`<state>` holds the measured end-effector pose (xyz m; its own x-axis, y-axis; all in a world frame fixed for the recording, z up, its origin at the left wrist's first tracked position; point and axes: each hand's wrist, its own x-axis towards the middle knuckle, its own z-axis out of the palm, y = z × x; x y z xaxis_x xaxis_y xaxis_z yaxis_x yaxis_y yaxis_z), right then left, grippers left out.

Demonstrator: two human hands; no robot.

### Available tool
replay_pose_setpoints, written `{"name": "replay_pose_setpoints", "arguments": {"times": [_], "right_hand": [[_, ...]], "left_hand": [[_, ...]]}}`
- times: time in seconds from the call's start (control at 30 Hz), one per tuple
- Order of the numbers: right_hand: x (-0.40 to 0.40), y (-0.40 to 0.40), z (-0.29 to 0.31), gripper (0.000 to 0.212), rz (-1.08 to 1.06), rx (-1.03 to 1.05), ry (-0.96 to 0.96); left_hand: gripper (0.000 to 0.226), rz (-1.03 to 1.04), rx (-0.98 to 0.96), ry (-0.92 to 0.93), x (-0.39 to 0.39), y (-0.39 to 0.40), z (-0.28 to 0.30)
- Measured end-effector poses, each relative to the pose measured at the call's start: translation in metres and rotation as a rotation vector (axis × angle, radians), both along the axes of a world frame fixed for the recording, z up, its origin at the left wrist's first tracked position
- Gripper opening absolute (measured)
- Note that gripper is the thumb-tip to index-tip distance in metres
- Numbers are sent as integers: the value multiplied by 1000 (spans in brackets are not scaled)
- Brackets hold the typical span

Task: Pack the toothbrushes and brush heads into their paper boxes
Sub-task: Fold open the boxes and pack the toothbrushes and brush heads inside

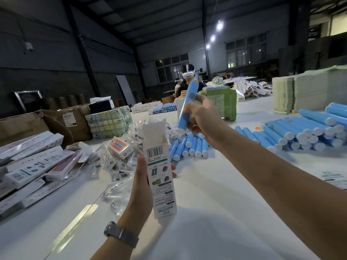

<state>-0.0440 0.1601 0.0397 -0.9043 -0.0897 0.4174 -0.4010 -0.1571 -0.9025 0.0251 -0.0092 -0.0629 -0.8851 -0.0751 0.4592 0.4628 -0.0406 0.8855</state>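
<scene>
My left hand [141, 182] holds a tall white paper box [161, 175] upright over the table, its top flap open and its barcode side towards me. My right hand [203, 118] is raised above and to the right of the box, gripping a blue toothbrush handle [187, 102] that points up and slightly right. Its white lower end sits above the box's open top, apart from it. Several more blue handles [189, 145] lie in a row behind the box. Clear bags of brush heads [122, 177] are strewn left of the box.
Packed white boxes [33, 166] pile up at the left beside brown cartons [62, 121]. A big stack of blue handles [309, 132] lies at the right, with flat box stacks [300, 92] behind. Green-wrapped bundles [223, 102] stand mid-table. Two people sit at the far end [185, 85].
</scene>
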Motion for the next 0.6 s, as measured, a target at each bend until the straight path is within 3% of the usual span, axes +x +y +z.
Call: {"name": "replay_pose_setpoints", "arguments": {"times": [0.13, 0.3, 0.47, 0.6], "right_hand": [[29, -9, 17, 16, 156, -138, 75], [43, -14, 8, 17, 71, 3, 267], [42, -17, 4, 51, -154, 228, 428], [44, -20, -4, 79, -118, 375, 511]], "left_hand": [[64, 39, -45, 17, 0, 1, -1], [64, 87, -102, 29, 0, 2, 1], [62, 93, -106, 37, 0, 3, 1], [69, 86, -133, 72, 1, 5, 1]]}}
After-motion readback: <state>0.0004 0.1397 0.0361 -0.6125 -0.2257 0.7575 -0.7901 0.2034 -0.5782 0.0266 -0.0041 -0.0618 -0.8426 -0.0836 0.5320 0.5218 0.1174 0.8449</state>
